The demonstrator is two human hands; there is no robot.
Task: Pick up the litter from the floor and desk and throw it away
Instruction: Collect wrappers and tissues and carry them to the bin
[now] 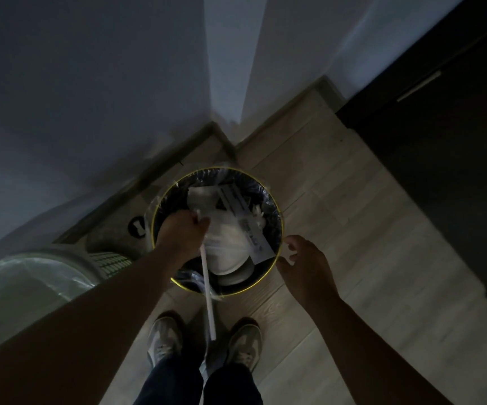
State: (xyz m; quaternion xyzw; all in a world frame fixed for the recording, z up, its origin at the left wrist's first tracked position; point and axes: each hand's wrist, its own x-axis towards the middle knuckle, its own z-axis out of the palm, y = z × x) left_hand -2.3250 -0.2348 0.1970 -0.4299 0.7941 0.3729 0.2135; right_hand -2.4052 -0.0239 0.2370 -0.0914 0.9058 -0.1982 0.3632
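A round bin [277, 211] with a yellow rim and a dark liner stands on the floor in front of my feet. White crumpled paper [227, 235] and a printed package [245, 217] lie inside it. My left hand [181, 232] is over the bin's left side and grips a long white straw [208, 293] that hangs down toward my shoes. My right hand [303, 264] hovers at the bin's right rim, fingers loosely curled, and pinches a small white scrap [289, 254].
A green slatted basket [111, 263] lined with clear plastic stands to the left. A wall corner rises behind the bin. A dark cabinet [441, 147] fills the right side. My shoes [166, 340] are on pale wood flooring.
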